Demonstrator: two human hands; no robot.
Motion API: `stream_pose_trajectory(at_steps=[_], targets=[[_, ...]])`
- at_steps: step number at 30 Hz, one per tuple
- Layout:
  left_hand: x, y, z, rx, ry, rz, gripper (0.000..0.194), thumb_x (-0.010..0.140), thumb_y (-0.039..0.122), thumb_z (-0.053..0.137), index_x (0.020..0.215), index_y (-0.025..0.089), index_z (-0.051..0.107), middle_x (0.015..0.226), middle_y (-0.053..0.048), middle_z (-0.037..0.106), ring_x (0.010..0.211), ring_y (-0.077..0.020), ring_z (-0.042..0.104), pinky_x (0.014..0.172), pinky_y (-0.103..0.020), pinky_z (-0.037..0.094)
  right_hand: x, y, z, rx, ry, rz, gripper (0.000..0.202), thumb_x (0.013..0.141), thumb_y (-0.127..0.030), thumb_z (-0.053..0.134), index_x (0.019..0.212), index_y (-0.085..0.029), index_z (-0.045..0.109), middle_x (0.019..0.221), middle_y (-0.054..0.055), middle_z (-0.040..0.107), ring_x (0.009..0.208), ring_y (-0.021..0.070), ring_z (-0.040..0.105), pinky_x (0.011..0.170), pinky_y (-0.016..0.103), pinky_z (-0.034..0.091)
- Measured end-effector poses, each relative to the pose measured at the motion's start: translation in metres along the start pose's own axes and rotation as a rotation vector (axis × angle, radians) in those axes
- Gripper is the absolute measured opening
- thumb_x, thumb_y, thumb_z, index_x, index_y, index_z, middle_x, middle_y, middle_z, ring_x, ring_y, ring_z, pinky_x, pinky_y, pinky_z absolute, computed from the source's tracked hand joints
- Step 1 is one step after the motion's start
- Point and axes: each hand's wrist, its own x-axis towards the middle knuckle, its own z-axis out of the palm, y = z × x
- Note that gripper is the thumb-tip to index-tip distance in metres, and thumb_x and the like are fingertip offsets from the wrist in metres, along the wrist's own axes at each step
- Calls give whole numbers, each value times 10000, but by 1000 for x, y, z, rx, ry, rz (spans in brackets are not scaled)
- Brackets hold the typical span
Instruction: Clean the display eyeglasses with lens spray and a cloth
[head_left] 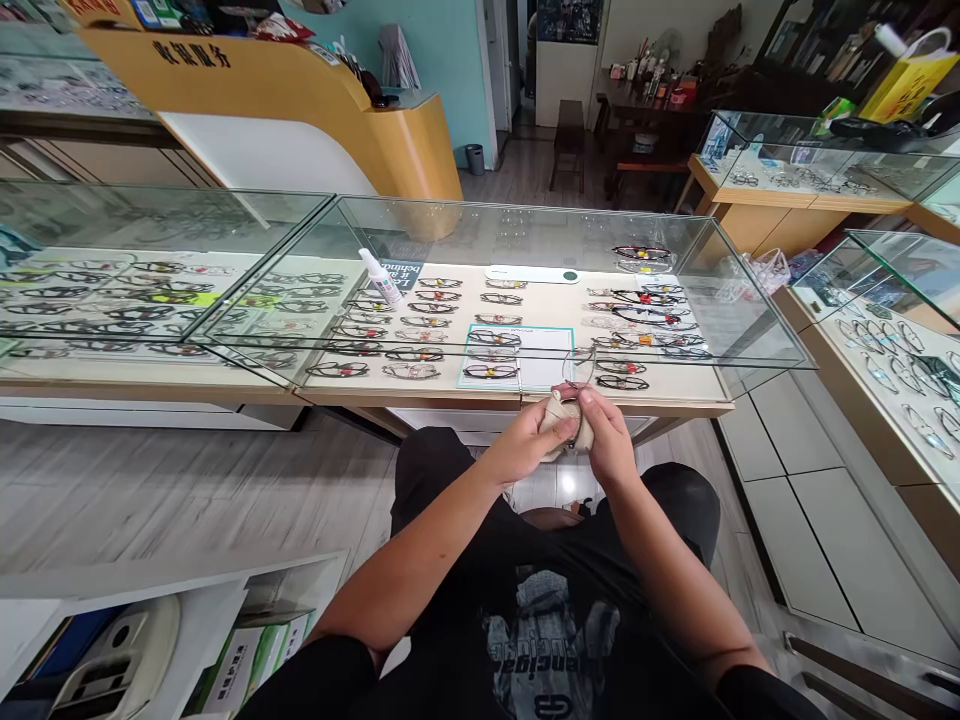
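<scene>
A pair of thin-framed glasses (pixel 580 368) and a beige cloth (pixel 555 410) are held up together in front of the glass display case. My left hand (pixel 529 440) grips the cloth, its thumb lying across the front. Beside it, my right hand (pixel 606 430) pinches the lower part of the glasses against the cloth, fingers closed. The two hands nearly touch. How the cloth lies around the lenses is too small to make out.
A long glass display case (pixel 517 398) with rows of eyeglasses spans the front. On it stands a white bottle (pixel 382 278). Another case (pixel 870 400) is at the right. An open shelf (pixel 202 580) with folders is at the lower left. A yellow counter (pixel 300 85) stands behind.
</scene>
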Motion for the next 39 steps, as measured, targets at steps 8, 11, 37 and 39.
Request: stream_pose_trajectory(at_steps=[8,11,37,39], targets=[[2,-5,-3,6,-3,51,686,770,544,955,1339,213,764,1063,-80,762,1168,-258,688,1048,-361,518,-2,1,3,121,69,97,285,937,-573,793,983,-302,868,1128,47,820,1209,285,706,1122,429,532],[3,-7,1,-10,72,64,648,745,601,954,1238,211,795,984,-57,746,1075,-230,684,981,-336,513,-4,0,6,113,71,81,282,944,-575,791,986,-307,866,1129,41,812,1175,277,707,1087,418,539],[10,-9,-3,-41,46,6,659,740,701,911,1074,149,773,853,-16,685,784,-146,583,772,-275,456,-7,2,7,-27,114,-21,260,994,-508,744,963,-274,854,1068,54,752,1082,244,657,1018,378,502],[12,-13,2,-19,103,46,685,777,768,843,1080,157,775,872,-24,705,828,-162,611,813,-289,479,-8,2,8,-67,121,-43,269,995,-512,739,948,-269,843,1050,61,753,1073,252,663,1020,391,505]])
